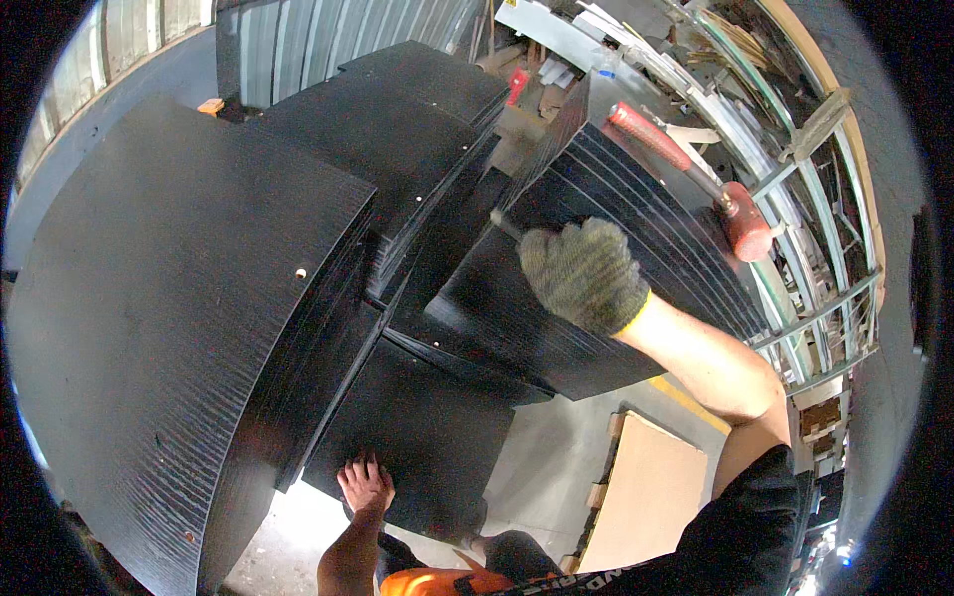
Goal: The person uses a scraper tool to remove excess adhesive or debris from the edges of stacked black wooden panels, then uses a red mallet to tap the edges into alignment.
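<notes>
Spread on the black panel in front of me, my bare left hand rests near the panel's near edge. A dark grey knit glove with a yellow cuff covers my right hand. Its fingers are closed, and a thin stick-like thing with a pale tip pokes out on the left; its kind is hidden. That hand is over the stack of black boards at the right. A mallet with a red head and red handle is beyond it, at the stack's far right.
A tall stack of black wood-grain panels fills the left, with more black panels behind. Metal racking with long strips stands at the right. A tan board lies on a pallet low on the right. Corrugated metal wall is at the back.
</notes>
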A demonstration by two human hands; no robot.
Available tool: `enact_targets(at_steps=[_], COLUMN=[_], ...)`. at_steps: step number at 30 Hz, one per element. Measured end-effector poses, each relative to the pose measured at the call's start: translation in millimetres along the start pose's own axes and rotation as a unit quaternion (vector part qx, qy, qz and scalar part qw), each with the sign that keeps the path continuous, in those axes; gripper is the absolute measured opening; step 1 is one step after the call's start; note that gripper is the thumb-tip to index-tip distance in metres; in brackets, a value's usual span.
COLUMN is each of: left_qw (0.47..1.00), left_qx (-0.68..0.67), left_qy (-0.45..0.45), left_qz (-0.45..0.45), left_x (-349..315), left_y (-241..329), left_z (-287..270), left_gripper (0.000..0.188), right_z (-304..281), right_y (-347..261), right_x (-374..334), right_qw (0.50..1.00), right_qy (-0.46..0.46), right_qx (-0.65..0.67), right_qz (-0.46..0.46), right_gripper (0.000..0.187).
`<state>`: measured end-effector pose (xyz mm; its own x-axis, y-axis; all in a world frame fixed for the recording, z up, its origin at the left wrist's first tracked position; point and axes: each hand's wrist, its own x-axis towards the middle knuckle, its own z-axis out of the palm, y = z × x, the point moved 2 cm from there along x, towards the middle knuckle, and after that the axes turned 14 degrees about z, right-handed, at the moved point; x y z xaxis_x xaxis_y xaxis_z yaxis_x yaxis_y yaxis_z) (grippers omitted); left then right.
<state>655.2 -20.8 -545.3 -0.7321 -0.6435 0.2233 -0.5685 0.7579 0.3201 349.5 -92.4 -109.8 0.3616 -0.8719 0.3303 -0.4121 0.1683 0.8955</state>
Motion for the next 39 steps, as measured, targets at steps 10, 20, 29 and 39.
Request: enact_targets(at_steps=[10,20,29,39], left_qw=[0.984,0.329,0.448,0.57], left_qx=[-0.119,-0.897,-0.835,-0.744], left_qy=[0.004,0.102,0.227,0.159], left_qz=[-0.135,-0.275,-0.225,-0.311], left_x=[22,149,110,11], left_y=[20,130,119,104], left_z=[-9,-125,-154,-137], left_gripper=[0.04,0.042,0.037,0.045], right_z=[-35,-67,-3,54], right_y=[2,-114,53,-139], right_x=[-33,-79,97,-54], right_qw=[0.978,0.936,0.981,0.893], right_qy=[-0.008,-0.007,-0.107,-0.217], right_qx=[-0.208,0.336,0.104,0.371], right_qz=[-0.02,-0.108,0.12,-0.134], right_gripper=[0.017,0.035,0.096,0.072])
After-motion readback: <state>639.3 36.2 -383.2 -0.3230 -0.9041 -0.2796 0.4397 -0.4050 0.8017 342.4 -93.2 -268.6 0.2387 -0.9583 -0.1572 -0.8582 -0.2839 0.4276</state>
